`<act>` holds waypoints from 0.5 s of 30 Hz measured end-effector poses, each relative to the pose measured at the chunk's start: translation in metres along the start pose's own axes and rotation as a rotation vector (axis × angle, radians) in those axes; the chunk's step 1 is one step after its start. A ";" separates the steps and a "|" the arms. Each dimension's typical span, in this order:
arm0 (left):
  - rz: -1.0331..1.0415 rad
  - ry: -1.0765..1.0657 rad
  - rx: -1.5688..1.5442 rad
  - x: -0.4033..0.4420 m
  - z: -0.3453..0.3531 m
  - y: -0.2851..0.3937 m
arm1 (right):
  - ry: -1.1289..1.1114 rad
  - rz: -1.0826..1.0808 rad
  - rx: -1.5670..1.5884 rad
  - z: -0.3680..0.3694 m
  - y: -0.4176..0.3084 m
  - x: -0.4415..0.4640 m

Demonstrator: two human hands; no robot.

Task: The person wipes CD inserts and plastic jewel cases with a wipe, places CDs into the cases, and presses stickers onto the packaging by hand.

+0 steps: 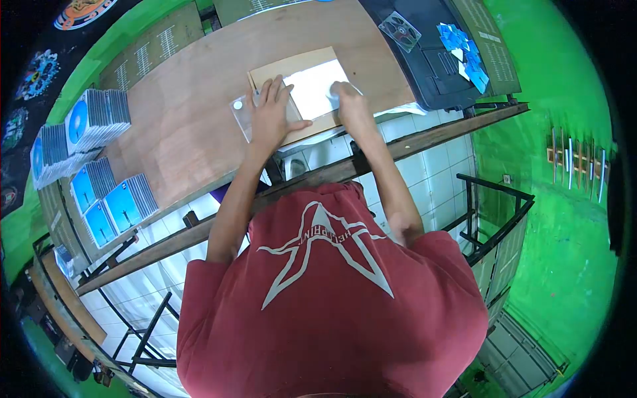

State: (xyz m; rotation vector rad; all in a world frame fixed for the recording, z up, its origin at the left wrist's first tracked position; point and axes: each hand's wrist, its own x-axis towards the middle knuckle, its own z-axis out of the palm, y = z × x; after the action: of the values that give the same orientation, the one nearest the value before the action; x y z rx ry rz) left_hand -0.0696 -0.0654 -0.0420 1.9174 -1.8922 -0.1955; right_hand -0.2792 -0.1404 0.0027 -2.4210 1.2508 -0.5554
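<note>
A white sheet (317,86) lies on a brown cardboard board (292,65) at the table's near edge. My left hand (269,119) is spread open, pressing across the sheet's left edge and a clear plastic case part (240,117). On the sheet's right side rests my right hand (353,106), its fingers curled in. Whatever those fingers may hold is hidden. A small white round spot shows on the plastic part, left of my left hand.
Stacks of blue-covered disc cases (99,123) stand at the table's left end, with more blue cases (123,205) nearer. On a black surface (424,73) at right lie a clear disc case (400,32) and blue paper pieces (464,56). A wooden rail (424,140) runs along the front.
</note>
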 end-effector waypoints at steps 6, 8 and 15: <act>-0.009 0.003 -0.022 0.000 0.000 0.001 | 0.035 -0.061 -0.127 0.023 0.001 -0.040; -0.009 0.000 -0.026 0.001 0.000 0.001 | 0.007 -0.230 -0.064 0.016 0.003 -0.043; 0.010 0.007 -0.004 0.001 -0.003 0.001 | -0.015 -0.202 0.021 -0.001 0.009 -0.008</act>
State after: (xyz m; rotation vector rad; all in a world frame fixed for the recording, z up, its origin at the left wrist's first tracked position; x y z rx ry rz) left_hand -0.0695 -0.0661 -0.0391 1.9037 -1.8953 -0.1891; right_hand -0.2903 -0.1387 -0.0023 -2.5447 0.9954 -0.6012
